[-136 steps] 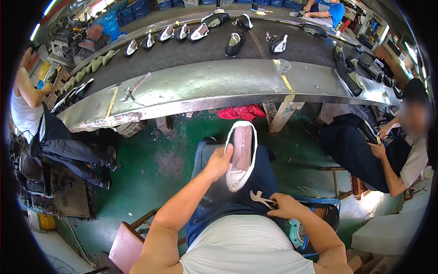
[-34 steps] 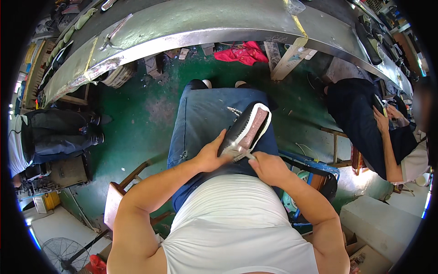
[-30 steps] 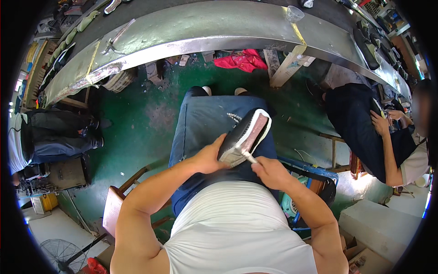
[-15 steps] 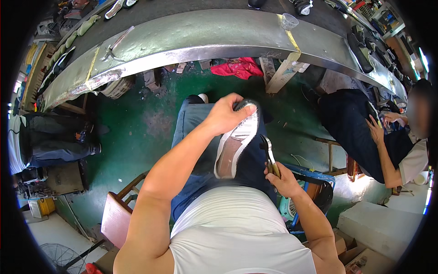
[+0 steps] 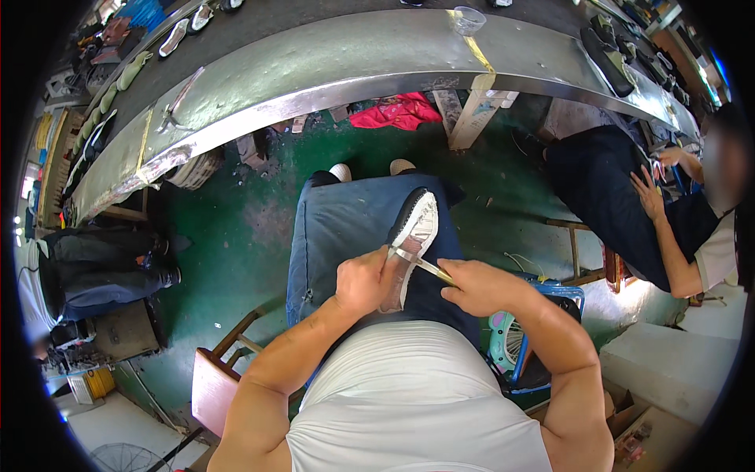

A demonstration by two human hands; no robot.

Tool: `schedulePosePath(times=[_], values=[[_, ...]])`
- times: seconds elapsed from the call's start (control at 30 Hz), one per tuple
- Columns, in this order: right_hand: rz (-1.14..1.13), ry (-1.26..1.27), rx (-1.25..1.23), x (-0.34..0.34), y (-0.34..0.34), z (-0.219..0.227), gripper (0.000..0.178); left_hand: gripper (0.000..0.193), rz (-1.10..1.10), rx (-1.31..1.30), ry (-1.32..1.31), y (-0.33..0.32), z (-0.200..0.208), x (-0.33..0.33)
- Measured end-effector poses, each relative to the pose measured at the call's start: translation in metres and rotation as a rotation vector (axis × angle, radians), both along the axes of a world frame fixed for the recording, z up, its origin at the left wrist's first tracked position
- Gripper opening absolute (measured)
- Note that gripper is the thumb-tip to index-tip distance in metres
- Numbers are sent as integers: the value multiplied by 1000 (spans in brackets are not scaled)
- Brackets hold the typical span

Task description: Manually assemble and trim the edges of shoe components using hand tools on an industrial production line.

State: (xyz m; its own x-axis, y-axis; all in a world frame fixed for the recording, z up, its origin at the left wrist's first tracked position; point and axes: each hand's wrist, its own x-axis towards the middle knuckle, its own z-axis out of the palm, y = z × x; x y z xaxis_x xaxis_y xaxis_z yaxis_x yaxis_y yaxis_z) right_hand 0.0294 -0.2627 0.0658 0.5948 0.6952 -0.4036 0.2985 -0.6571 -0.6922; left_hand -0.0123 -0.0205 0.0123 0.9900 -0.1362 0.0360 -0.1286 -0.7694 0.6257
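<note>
Over my lap, a shoe upper (image 5: 425, 216) lies with its bottom side up; it has a black edge, a whitish toe part and a brownish, see-through-looking middle. Closed around its lower left side is my left hand (image 5: 363, 282). My right hand (image 5: 481, 285) is wrapped round the handles of metal pliers (image 5: 433, 271), probably lasting pliers, reaching in from the right. Their jaws meet the shoe across its middle, close to my left fingers. Whether the jaws bite its edge cannot be made out. Denim-blue cloth (image 5: 346, 212) covers my lap beneath.
A metal-edged bench (image 5: 283, 86) crosses ahead, bearing a clear plastic cup (image 5: 469, 21) and several shoes. A co-worker (image 5: 602, 197) sits at right; another person (image 5: 102, 271) is at left. Beside me stand a pink-topped stool (image 5: 211, 393) and a turquoise fan (image 5: 501, 344).
My left hand has shifted from the toe down to the shoe's lower side. The pliers have swung from beside the shoe onto it, and the shoe's toe now sits lower.
</note>
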Motion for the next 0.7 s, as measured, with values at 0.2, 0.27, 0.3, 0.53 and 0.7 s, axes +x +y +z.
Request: schedulePosePath(times=[0.2,0.27,0.3,0.53,0.7], values=[[109,55,-297,20,17,15,30,48,162,-778,136,8,-90,-9],[95,-17,-271,6,16,-11,29,63,102,-1180,557,11,-86,-2],[-34,-35,-162,-6,16,-26,28,65,98,-1323,608,12,-86,0],[-192,-116,20,-16,4,-42,40,71,17,-960,461,12,-106,14],[-57,-696,-106,10,10,-32,30,65,104,-1175,513,8,-98,13]])
